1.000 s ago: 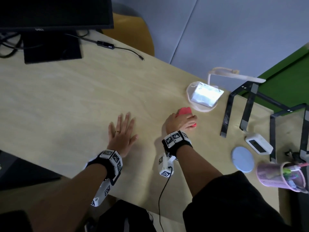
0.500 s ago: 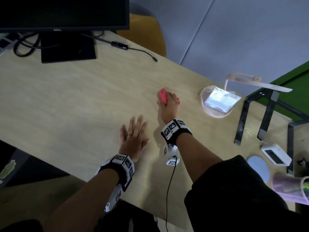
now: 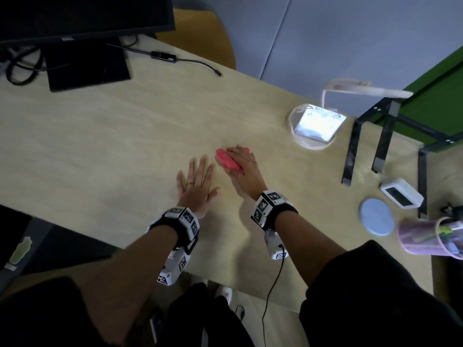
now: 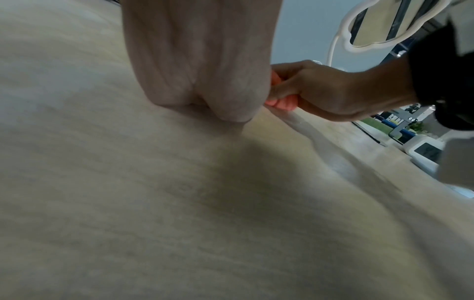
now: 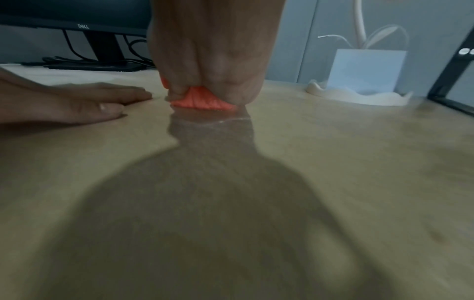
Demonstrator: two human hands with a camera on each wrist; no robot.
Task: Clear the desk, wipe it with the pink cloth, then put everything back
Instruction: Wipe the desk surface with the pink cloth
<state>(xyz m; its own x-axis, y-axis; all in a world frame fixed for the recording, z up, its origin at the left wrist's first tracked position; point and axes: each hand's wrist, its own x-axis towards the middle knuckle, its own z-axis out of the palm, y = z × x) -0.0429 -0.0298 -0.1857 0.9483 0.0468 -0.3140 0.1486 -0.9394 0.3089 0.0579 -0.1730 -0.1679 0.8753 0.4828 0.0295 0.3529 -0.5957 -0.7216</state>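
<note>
The pink cloth (image 3: 226,160) is bunched under my right hand (image 3: 241,162), which grips it and presses it onto the light wooden desk (image 3: 100,146) near the middle. In the right wrist view the cloth (image 5: 202,101) bulges out below my curled fingers. From the left wrist view the cloth (image 4: 282,102) shows in the right hand (image 4: 320,91). My left hand (image 3: 196,186) lies flat on the desk just left of the cloth, fingers straight and spread, holding nothing.
A black monitor (image 3: 75,18) with cables stands at the back left. At the right are a lit desk lamp (image 3: 313,126), a black stand (image 3: 370,136), a white clock (image 3: 400,194), a blue round coaster (image 3: 375,216) and a pink pen cup (image 3: 431,237).
My right hand swept the cloth away toward the back of the desk, then drew it back beside the left hand. The left hand has stayed flat on the desk.
</note>
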